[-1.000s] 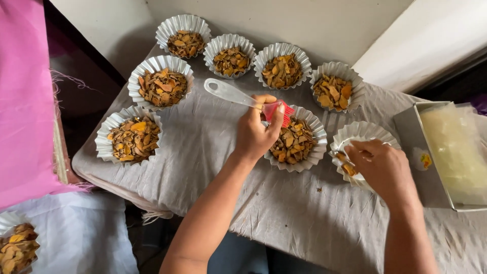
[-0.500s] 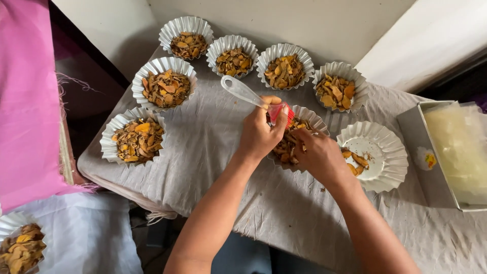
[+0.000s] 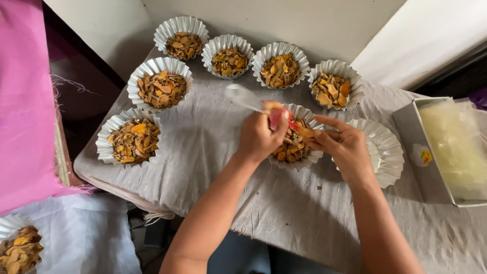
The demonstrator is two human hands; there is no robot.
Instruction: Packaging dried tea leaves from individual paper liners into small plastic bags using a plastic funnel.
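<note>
A: 2 hands meet over one fluted foil cup in the middle of the grey cloth. Which holds what?

B: The left hand is closed around a clear plastic utensil with a red part; its pale end sticks up and to the left, blurred, and I cannot tell if it is a spoon or a scoop.

A: And the right hand?

B: Its fingers are pinched together just over the cup's right rim, on an orange-brown chip, and touching the tip of the left hand's utensil.

A: What is in that cup?

B: Dried orange-brown chips, the same stuff as in the others. It sits partly hidden under both hands.

A: How many other cups?

B: 6 filled ones curve around it: 1 at the left, 1 above that, 3 along the wall, and 1 at the upper right. An empty foil cup lies just right of the right hand.

A: Anything further out?

B: A grey box with pale contents at the right edge, pink fabric at the left, and another filled cup on white cloth at the bottom left.
</note>
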